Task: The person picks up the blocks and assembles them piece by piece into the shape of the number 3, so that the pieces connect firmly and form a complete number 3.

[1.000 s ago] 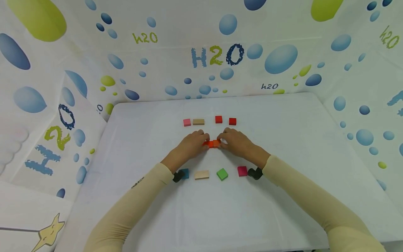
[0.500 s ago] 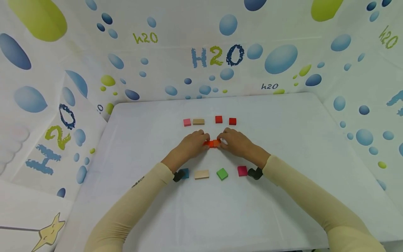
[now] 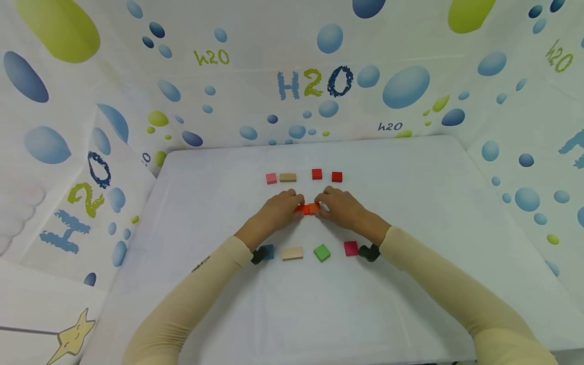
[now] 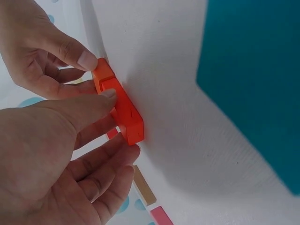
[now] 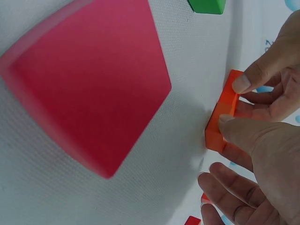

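Near the middle of the white table, my left hand pinches a red-orange block between thumb and fingers. My right hand holds an orange block in the same kind of pinch. The two blocks meet end to end, forming a short row between my hands. Both thumbs lie on the near faces, as the wrist views show. Fingers cover part of the far sides. Whether the blocks rest fully on the table is hard to tell.
Behind my hands lie a pink block, a tan block and two red blocks. Nearer me are a blue block, a pale wooden block, a green block and a crimson block.
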{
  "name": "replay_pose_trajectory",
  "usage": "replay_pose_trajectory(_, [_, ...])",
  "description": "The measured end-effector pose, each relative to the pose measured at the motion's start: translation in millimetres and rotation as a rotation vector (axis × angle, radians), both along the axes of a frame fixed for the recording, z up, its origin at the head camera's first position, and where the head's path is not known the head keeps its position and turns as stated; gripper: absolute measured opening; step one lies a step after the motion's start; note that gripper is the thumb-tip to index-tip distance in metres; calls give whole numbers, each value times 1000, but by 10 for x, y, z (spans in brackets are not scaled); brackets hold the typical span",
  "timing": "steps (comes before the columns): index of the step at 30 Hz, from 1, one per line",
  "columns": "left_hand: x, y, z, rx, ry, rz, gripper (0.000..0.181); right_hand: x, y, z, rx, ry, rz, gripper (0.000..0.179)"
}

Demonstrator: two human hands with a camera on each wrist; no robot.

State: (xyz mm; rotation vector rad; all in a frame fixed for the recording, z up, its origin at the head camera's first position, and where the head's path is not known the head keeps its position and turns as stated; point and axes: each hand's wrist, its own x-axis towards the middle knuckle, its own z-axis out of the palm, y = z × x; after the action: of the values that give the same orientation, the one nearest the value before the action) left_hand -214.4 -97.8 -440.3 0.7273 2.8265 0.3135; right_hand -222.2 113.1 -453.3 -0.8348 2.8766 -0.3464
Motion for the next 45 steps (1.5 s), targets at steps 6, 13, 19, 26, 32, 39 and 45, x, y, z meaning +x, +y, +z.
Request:
replay_pose_trajectory(6, [-2,13,4,-4,5,-6,34,2,-3,-3,4,4,0,38])
replay_pose_trajectory(13, [10,24,17,-14,10,-17,35,13,-10,11,2,-7,-10,39])
replay_pose_trajectory(19, [10,28,2,-15,11,-19,40,18,3,33,-19,-11,-36,45])
replay_pose_trajectory(26, [-48,19,-12,-23,6,4,47,-81,80,83,-21,-24,-83,44])
replay_pose_trajectory(32, [-64,5,57,-13,-17,12,46,-231,215,123,-30,-40,-135,45])
replay_pose_trajectory(39, [-101,-16,59,-21,-30,20,46,-453,422,103,-44,-59,-211,47])
replay_pose_trajectory(45, [-137,-15,77,-4,-43,44,44,-647,541,51,-48,-58,-269,43])
